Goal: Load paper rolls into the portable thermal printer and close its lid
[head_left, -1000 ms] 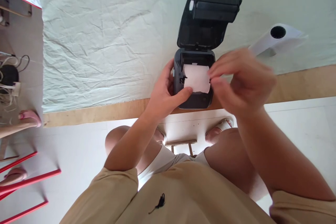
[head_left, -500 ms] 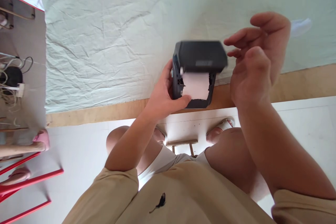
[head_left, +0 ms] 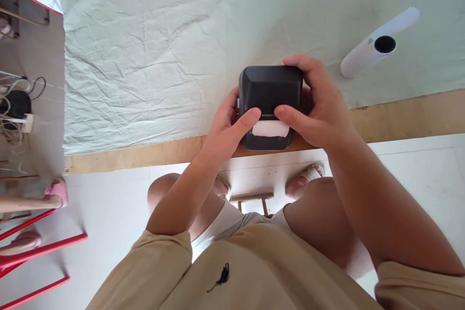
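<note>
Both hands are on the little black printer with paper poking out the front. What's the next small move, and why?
Probably press the lid down with both thumbs until it seats. The left hand and right hand clasp the printer from either side, thumbs on its front edge, and its lid lies flat. A strip of paper sticks out of the slot, so it looks fed through. Whether the lid has latched cannot be seen.

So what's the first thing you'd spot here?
The black printer at the table's near edge, with both hands around it: the left hand on its left side, the right hand over its right side and back, both thumbs pressing on the lid. A white paper strip pokes out of its front. Off to the right, a white paper roll lies on the pale cloth.
</note>
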The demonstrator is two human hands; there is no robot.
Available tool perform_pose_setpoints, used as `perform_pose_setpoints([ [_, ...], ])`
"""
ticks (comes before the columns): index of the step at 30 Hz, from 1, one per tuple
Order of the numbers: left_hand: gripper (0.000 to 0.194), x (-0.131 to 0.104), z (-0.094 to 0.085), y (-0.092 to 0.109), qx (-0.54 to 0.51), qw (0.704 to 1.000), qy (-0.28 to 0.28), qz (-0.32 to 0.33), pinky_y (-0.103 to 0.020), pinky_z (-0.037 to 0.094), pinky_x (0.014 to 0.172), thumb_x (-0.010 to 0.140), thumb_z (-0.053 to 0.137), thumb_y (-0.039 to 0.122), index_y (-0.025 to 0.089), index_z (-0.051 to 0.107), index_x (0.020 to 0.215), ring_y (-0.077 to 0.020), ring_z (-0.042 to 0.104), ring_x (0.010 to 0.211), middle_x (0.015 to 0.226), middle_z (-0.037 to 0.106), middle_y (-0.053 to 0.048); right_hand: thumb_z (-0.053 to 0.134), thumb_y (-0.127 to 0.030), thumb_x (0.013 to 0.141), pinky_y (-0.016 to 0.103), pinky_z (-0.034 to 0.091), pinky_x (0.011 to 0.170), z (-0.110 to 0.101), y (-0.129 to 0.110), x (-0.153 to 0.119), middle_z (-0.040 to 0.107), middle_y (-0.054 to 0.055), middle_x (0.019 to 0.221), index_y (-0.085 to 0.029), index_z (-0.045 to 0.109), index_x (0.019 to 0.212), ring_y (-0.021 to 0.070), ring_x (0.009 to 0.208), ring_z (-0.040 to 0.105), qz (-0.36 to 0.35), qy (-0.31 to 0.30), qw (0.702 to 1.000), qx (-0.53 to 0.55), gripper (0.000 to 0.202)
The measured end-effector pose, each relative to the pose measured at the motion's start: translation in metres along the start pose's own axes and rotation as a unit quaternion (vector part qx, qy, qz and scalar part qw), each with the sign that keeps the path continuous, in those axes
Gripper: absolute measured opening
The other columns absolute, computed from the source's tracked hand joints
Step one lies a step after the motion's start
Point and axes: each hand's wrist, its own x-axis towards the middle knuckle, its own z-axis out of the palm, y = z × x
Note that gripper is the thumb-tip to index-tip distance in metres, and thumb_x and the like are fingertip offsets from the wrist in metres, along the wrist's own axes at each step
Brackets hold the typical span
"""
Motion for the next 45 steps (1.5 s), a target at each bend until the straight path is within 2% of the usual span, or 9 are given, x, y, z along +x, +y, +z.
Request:
perform_pose_setpoints([
  [9, 0.049, -0.001, 0.004, 0.003, -0.029, 0.997, 0.017, 0.071, -0.045, 0.067, 0.121, 0.106, 0.063, 0.072, 0.036, 0.07, 0.139, -0.0338, 0.057, 0.166, 0.144, 0.078, -0.002, 0.063, -0.065, 0.102, 0.053, 0.069, 0.098, 0.001, 0.013, -0.002, 0.07, 0.009, 0.147, -0.035, 0.038, 0.168, 0.0293, 0.114, 0.074, -0.076, -0.037, 0.995, -0.045, 0.076],
  [19, 0.048, 0.001, 0.005, -0.003, -0.028, 0.987, 0.16, 0.006, -0.05, 0.072, 0.113, 0.108, 0.06, 0.072, 0.026, 0.072, 0.098, -0.0324, 0.076, 0.143, 0.105, 0.085, -0.002, 0.076, -0.047, 0.092, 0.053, 0.066, 0.108, -0.002, 0.007, -0.003, 0.067, 0.009, 0.157, -0.038, 0.047, 0.163, 0.0311, 0.124, 0.074, -0.094, -0.032, 0.994, -0.042, 0.078],
  [22, 0.046, 0.003, 0.007, -0.001, -0.038, 0.984, 0.175, 0.006, -0.049, 0.071, 0.115, 0.109, 0.061, 0.069, 0.026, 0.073, 0.097, -0.0313, 0.076, 0.142, 0.103, 0.084, -0.001, 0.086, -0.05, 0.084, 0.051, 0.067, 0.099, -0.005, 0.004, -0.001, 0.068, 0.012, 0.152, -0.034, 0.059, 0.155, 0.0314, 0.119, 0.074, -0.114, 0.032, 0.989, -0.084, 0.078],
  [24, 0.051, 0.006, 0.009, 0.001, -0.052, 0.986, 0.158, 0.002, -0.049, 0.07, 0.116, 0.11, 0.056, 0.071, 0.024, 0.074, 0.1, -0.0315, 0.074, 0.146, 0.107, 0.085, -0.003, 0.09, -0.057, 0.08, 0.047, 0.066, 0.082, -0.005, 0.0, 0.0, 0.075, 0.01, 0.121, -0.031, 0.069, 0.139, 0.0278, 0.097, 0.073, -0.14, 0.102, 0.976, -0.132, 0.068],
  [27, 0.063, 0.008, 0.011, 0.003, -0.056, 0.993, 0.105, 0.006, -0.049, 0.071, 0.114, 0.108, 0.051, 0.081, 0.023, 0.076, 0.106, -0.0342, 0.073, 0.147, 0.111, 0.086, -0.006, 0.083, -0.061, 0.092, 0.038, 0.05, 0.057, 0.001, -0.013, 0.002, 0.059, -0.003, 0.072, -0.032, 0.071, 0.113, 0.0172, 0.059, 0.058, -0.152, 0.2, 0.958, -0.14, 0.038],
  [33, 0.044, 0.001, 0.011, 0.002, -0.056, 0.996, 0.062, 0.023, -0.041, 0.074, 0.101, 0.105, 0.068, 0.07, 0.028, 0.079, 0.114, -0.0296, 0.081, 0.134, 0.112, 0.086, -0.003, 0.076, -0.059, 0.101, 0.034, 0.039, 0.045, 0.012, -0.034, 0.006, 0.068, -0.001, 0.084, -0.031, 0.059, 0.092, 0.0203, 0.073, 0.077, -0.153, 0.303, 0.939, -0.063, 0.034],
  [37, 0.046, -0.003, 0.012, 0.005, -0.007, 0.999, 0.04, 0.031, -0.037, 0.072, 0.08, 0.102, 0.073, 0.072, 0.028, 0.08, 0.115, -0.0251, 0.085, 0.102, 0.1, 0.083, -0.002, 0.071, -0.032, 0.1, 0.039, 0.046, 0.059, 0.005, -0.04, 0.002, 0.073, 0.0, 0.081, -0.03, 0.068, 0.09, 0.0191, 0.065, 0.066, -0.117, 0.186, 0.952, -0.213, 0.011],
  [40, 0.054, -0.005, 0.012, 0.009, 0.012, 0.999, 0.032, 0.012, -0.036, 0.067, 0.071, 0.097, 0.075, 0.078, 0.027, 0.078, 0.114, -0.0225, 0.081, 0.086, 0.093, 0.08, -0.002, 0.068, -0.026, 0.095, 0.036, 0.032, 0.058, -0.001, -0.044, -0.004, 0.064, -0.002, 0.067, -0.029, 0.074, 0.092, 0.0163, 0.056, 0.051, -0.087, 0.096, 0.927, -0.352, 0.007],
  [45, 0.053, -0.005, 0.01, 0.011, 0.011, 1.0, 0.018, 0.008, -0.034, 0.063, 0.067, 0.095, 0.078, 0.076, 0.026, 0.078, 0.112, -0.021, 0.077, 0.082, 0.093, 0.079, -0.003, 0.071, -0.025, 0.084, 0.034, 0.032, 0.057, -0.01, -0.045, -0.003, 0.066, -0.002, 0.069, -0.029, 0.08, 0.107, 0.0158, 0.055, 0.051, -0.081, -0.009, 0.946, -0.315, 0.024],
])
